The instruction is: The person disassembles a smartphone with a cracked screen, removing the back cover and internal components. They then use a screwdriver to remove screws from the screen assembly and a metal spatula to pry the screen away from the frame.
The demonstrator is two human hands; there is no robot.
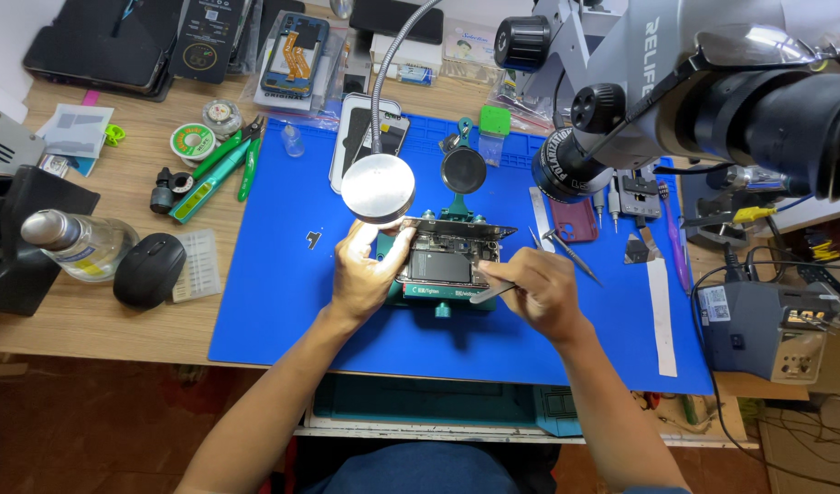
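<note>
The left hand (365,274) clamps the opened phone (446,261) – glassy, rectangular – in its green holder (438,295); the right hand (541,291), beside it, pinches thin metal tweezers (490,293) over the smooth blue mat (283,302).

On the worktop (118,329) there are one blue mat (283,302), one opened phone (443,261) in one green holder (438,295), one black mouse (149,269), one clear bottle (77,242), one round lamp (377,187), two green-handled pliers (220,169), one microscope (676,87) and two hands (365,274).
</note>
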